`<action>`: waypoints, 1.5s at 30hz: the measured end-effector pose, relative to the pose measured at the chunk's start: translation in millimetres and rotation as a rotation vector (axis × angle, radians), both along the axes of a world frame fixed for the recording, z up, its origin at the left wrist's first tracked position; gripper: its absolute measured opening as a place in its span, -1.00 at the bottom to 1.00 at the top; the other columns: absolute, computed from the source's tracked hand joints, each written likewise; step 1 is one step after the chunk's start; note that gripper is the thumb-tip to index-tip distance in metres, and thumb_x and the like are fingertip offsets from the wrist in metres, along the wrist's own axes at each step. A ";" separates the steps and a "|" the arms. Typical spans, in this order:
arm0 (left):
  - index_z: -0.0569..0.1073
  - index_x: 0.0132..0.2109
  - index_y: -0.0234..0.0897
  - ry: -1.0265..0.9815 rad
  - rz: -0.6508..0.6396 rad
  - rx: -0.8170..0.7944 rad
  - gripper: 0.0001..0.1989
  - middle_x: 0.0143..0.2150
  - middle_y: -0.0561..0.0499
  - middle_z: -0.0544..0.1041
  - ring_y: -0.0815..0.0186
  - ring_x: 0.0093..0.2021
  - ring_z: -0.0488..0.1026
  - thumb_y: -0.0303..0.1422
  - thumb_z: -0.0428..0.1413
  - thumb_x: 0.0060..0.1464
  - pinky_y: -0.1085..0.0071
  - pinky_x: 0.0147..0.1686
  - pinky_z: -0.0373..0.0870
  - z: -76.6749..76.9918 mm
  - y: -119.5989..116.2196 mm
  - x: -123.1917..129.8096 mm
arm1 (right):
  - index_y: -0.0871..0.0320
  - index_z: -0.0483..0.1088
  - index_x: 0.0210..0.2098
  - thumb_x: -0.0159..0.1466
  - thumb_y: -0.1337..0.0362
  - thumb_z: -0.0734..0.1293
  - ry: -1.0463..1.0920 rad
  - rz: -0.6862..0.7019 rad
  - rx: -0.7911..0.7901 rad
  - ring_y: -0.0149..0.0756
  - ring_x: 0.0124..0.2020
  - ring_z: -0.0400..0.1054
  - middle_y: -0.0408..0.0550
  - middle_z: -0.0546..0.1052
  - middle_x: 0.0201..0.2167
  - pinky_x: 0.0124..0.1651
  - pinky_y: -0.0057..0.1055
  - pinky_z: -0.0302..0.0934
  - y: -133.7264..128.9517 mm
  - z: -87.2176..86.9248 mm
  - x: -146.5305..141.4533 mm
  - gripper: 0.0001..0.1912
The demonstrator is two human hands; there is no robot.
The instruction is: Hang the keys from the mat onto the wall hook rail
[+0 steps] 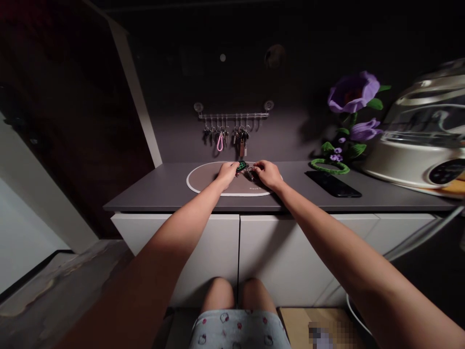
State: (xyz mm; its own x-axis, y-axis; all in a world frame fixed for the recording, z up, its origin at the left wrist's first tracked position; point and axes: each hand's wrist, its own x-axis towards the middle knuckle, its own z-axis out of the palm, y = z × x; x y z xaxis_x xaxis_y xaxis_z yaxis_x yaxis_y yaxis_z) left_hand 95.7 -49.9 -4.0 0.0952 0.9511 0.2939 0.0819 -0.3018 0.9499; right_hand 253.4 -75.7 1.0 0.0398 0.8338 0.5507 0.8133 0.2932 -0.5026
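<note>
Above the brown oval mat (pixel 203 180) with a white rim, my left hand (pixel 227 175) is closed on a dark key fob (pixel 241 166) with green markings. A bunch of keys (pixel 250 173) on a ring hangs between my two hands, joined to the fob as far as I can see. My right hand (pixel 268 174) pinches at the right side of that bunch, fingertips together on the ring or a key; the exact part is too small to tell.
A clear hook rail (pixel 234 116) on the wall carries several key bunches, one with a pink loop (pixel 220 142). To the right lie a black phone (pixel 332 184), a purple knitted flower (pixel 354 94) and a cream appliance (pixel 410 155). White cabinet doors (pixel 203 252) stand below the grey counter (pixel 152 186).
</note>
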 end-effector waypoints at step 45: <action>0.40 -0.31 -0.45 -0.908 -0.378 -0.374 -0.77 -0.47 -0.12 0.46 0.30 -0.35 0.45 -0.36 0.00 -0.08 0.30 -0.18 0.41 21.0 -13.7 -9.4 | 0.18 0.32 -0.41 0.14 0.12 0.20 0.273 0.319 0.224 -0.37 -0.36 0.24 -0.09 0.39 -0.40 -0.23 -0.41 0.14 -3.3 9.8 -10.0 -0.76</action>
